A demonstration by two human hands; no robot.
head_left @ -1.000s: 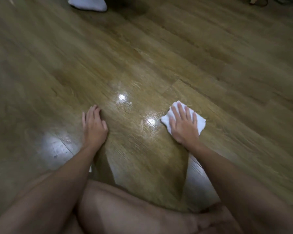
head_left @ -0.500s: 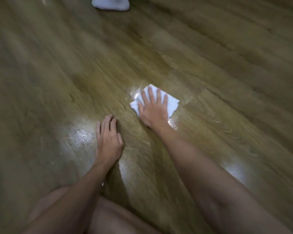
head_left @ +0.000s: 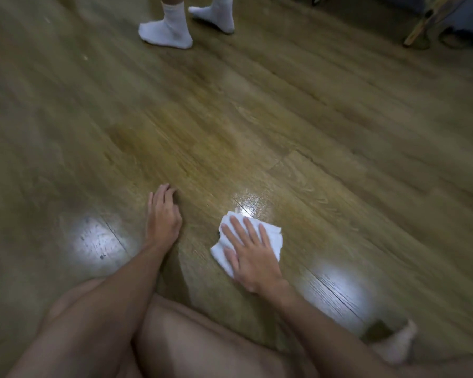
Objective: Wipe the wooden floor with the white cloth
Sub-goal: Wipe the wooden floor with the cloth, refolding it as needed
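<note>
My right hand point(head_left: 250, 257) lay flat on the cloth point(head_left: 268, 236), fingers straight and spread, pressing it to the floor point(head_left: 339, 165). The cloth sat folded just right of my left hand point(head_left: 163, 218), apart from it. My left hand rested palm-down on the floor, fingers extended and together. Two socked feet point(head_left: 165, 32) stood well beyond.

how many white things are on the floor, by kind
white cloth, flat under the right hand: 1
white socks: 3, two on another person's feet at the top, and, and one blurred at the lower right
total: 4
The left hand rests on the bare wooden floor.
</note>
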